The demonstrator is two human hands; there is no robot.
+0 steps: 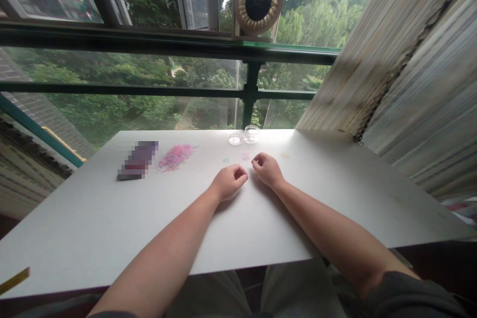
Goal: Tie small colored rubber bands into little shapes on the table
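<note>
White laminate, a broad flat tabletop [112,218], ran out from the person's lap, and both bare forearms lay along it, converging toward the middle. The left hand [229,182] was curled loosely, fingertips pinched in toward the thumb; whether it held anything, I could not tell. The right hand [267,169] sat just beside it, a touch farther out, fingers likewise tucked, and again no held thing showed. The two hands were close but apart. Just beyond the knuckles lay a few tiny loose elastic bands [245,156], pale pink, teal and yellow, scattered in a row across the table; the right hand was nearer to them. Farther out stood two small clear round plastic dishes [243,136], side by side. Off to the left, well apart from both hands, lay the heap of pink and purple small rubber bands [175,156], with a dark flat rectangular object [137,160] beside it.
</note>
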